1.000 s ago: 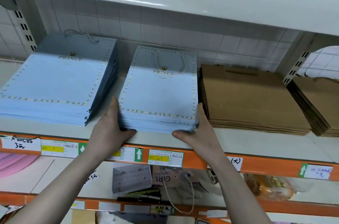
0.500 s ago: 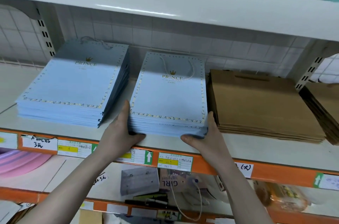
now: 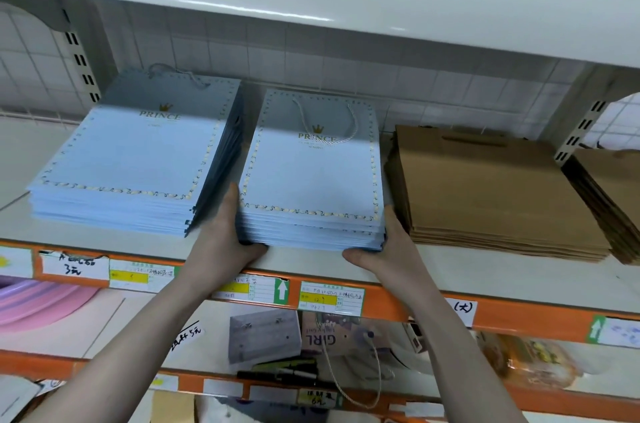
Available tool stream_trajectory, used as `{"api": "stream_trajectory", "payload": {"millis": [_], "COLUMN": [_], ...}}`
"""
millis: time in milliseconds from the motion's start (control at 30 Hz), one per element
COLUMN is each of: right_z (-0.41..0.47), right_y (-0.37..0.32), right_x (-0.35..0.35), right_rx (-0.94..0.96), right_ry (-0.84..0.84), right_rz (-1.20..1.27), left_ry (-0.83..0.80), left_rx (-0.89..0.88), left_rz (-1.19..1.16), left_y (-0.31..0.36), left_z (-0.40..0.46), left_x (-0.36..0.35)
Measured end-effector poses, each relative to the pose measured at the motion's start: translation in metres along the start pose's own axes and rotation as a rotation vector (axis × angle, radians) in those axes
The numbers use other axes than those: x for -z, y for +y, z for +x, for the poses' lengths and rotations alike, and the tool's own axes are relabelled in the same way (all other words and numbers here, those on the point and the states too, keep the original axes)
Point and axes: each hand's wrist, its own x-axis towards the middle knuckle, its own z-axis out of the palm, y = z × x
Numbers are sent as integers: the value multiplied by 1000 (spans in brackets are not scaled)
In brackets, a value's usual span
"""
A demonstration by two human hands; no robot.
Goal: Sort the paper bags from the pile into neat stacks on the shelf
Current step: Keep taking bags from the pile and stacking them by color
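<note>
- The middle stack of light blue "PRINCE" paper bags [image 3: 311, 180] lies flat on the white shelf [image 3: 450, 270], its front edge near the shelf's orange front rail [image 3: 519, 317].
- The left hand [image 3: 225, 239] presses flat against the stack's left side, fingers [image 3: 231, 204] straight and together, pointing toward the back of the shelf, with the thumb tucked along the bottom front edge.
- The right hand [image 3: 388, 249] mirrors it on the stack's right side: fingers straight and together along the side, thumb lying along the bottom front corner.
- Neither hand curls round the bags; both brace the stack between flat palms.
- A white cord handle [image 3: 329, 124] loops over the top bag, across its gold crown and lettering.
- Just beside it on the left sits a taller stack of larger blue "PRINCE" bags [image 3: 138, 159], with a narrow gap that the left hand fills at the front.
- On the right, a stack of plain brown kraft bags [image 3: 485, 194] lies close to the middle stack, with the right hand between the two.
- Another brown stack [image 3: 613, 200] sits past the slotted shelf upright [image 3: 578, 131], cut by the picture's right edge.
- Price labels [image 3: 330, 298] with yellow bars and green arrows are stuck along the orange rail.
- On the lower shelf lie a grey bag [image 3: 265, 336], a bag printed "GIRL" [image 3: 329, 336] and dark pens [image 3: 284, 370].
- White tiled wall [image 3: 311, 58] backs the shelf.
</note>
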Motion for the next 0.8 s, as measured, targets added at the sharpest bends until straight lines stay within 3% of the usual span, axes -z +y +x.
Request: {"api": "stream_trajectory", "payload": {"millis": [200, 400, 567, 800], "right_z": [-8, -7, 3, 7], "right_y": [1, 9, 12, 6], "right_x": [-2, 2, 6, 17], "right_rx": [36, 146, 272, 265], "right_ry": [58, 80, 84, -25], "right_rz": [-5, -524, -803, -840], "left_ry": [24, 8, 0, 27], "left_rx": [-47, -84, -105, -129], "left_rz": [29, 59, 84, 73], "left_y": [-2, -6, -8, -13], "left_z": [0, 7, 9, 12], "left_x": [-1, 1, 2, 0]}}
